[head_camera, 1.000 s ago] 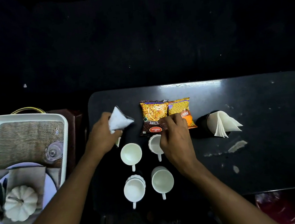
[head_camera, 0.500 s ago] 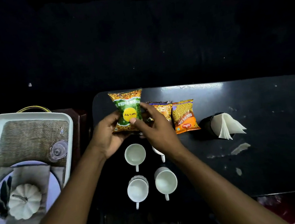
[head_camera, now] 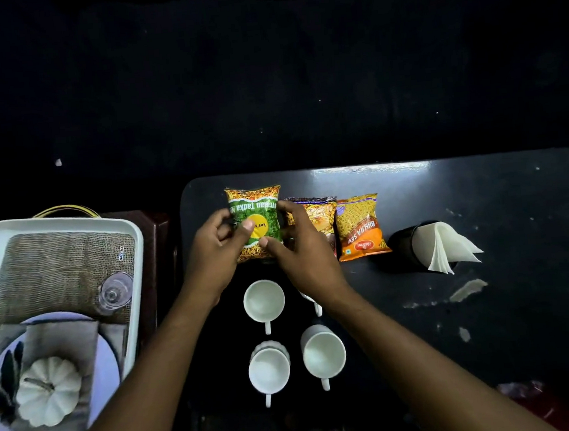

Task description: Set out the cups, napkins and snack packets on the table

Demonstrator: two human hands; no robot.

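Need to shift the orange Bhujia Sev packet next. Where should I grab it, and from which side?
Pinch the orange packet at its far crimped seam or its right edge, coming from above on the right. It lies flat on the table; its left edge abuts the middle packet, which the right hand partly covers, while the right side looks open up to the napkin holder.

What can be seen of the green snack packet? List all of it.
The green snack packet is a glossy pillow pouch, green in the middle with a yellow disc, its ends printed with orange-yellow snack. Its lettering reads upside down in the head view. It is leftmost of three packets, at the table's far left. The left hand and right hand grip its sides, thumbs on its face.
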